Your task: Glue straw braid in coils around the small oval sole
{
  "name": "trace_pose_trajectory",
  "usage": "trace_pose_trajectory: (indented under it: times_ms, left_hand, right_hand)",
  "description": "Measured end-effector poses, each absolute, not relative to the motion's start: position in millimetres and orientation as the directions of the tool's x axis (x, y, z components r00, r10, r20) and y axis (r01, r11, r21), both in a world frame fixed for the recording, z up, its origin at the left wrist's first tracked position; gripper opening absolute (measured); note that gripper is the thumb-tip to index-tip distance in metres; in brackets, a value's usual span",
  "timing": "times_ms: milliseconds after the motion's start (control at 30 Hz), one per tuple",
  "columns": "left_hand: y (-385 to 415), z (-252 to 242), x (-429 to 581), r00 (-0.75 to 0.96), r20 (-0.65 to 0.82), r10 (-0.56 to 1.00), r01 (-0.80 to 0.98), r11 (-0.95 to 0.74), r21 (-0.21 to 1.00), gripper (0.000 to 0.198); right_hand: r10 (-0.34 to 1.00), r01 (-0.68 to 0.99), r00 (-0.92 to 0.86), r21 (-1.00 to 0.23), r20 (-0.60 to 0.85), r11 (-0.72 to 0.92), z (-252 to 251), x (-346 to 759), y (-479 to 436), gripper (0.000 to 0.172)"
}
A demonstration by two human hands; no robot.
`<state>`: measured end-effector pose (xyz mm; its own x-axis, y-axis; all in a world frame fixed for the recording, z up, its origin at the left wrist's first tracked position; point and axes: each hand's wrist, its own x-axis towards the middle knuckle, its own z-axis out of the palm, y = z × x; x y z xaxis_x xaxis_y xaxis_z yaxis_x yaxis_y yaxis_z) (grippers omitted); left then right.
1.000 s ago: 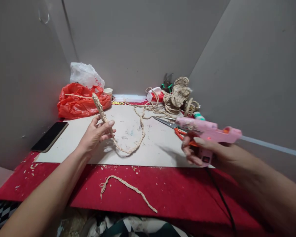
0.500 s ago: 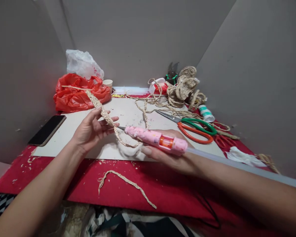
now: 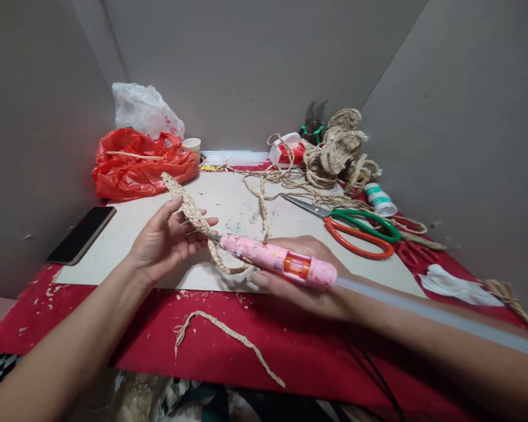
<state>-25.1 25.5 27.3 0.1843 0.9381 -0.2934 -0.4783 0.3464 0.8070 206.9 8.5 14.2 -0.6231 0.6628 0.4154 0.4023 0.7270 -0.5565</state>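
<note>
My left hand (image 3: 171, 237) grips a braided straw piece (image 3: 192, 215) between thumb and fingers, its flat end pointing up and away. From its lower end a thinner braided cord loops toward my right hand (image 3: 299, 275). That hand is wrapped round a pink hot glue gun (image 3: 264, 253), with a clear glue stick (image 3: 391, 300) running out of its back along my forearm. The gun's metal nozzle touches or nearly touches the braid beside my left fingers. Another braided cord (image 3: 233, 334) lies on the red cloth in front of me.
On the white board (image 3: 92, 275) rest scissors (image 3: 356, 228) with green and orange handles. Coiled rope (image 3: 338, 146), pliers (image 3: 313, 126) and glue sticks (image 3: 233, 157) are at the back. A red plastic bag (image 3: 132, 170) and a phone (image 3: 83, 234) lie left, a white tissue (image 3: 457, 286) right.
The braid in my left hand has come slightly lower and nearer, its far end now below the stick on the red bag. The camera view has shifted a little; both grips stay the same.
</note>
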Motion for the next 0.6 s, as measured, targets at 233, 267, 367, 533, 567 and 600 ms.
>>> trace_pose_trajectory:
  times_ms: [233, 267, 367, 533, 567, 600]
  left_hand:
    - [26.6, 27.6, -22.2, 0.178, -0.343, 0.922, -0.512, 0.385, 0.768, 0.036]
    - [26.6, 27.5, -21.9, 0.176, -0.349, 0.92, -0.513, 0.388, 0.765, 0.035]
    - [26.5, 26.9, -21.3, 0.175, -0.359, 0.917, -0.511, 0.396, 0.763, 0.033]
    - [26.1, 25.0, -21.6, 0.178, -0.347, 0.921, -0.511, 0.388, 0.767, 0.032]
    - [26.0, 24.8, -21.7, 0.178, -0.347, 0.921, -0.512, 0.388, 0.766, 0.033]
    - [25.9, 24.8, -21.9, 0.177, -0.349, 0.92, -0.513, 0.389, 0.766, 0.033]
  right_hand:
    - [0.63, 0.324, -0.651, -0.596, 0.424, 0.735, 11.4, 206.3, 10.4, 0.03]
    - [0.631, 0.322, -0.651, -0.599, 0.422, 0.733, 11.0, 206.4, 10.5, 0.03]
    - [0.63, 0.322, -0.65, -0.597, 0.425, 0.735, 10.1, 206.2, 10.5, 0.031]
    - [0.658, 0.361, -0.649, -0.607, 0.381, 0.708, 9.3, 204.9, 10.0, 0.03]
    - [0.663, 0.364, -0.651, -0.614, 0.37, 0.7, 9.2, 204.8, 9.9, 0.03]
    - [0.665, 0.367, -0.653, -0.618, 0.362, 0.696, 8.9, 204.7, 9.8, 0.03]
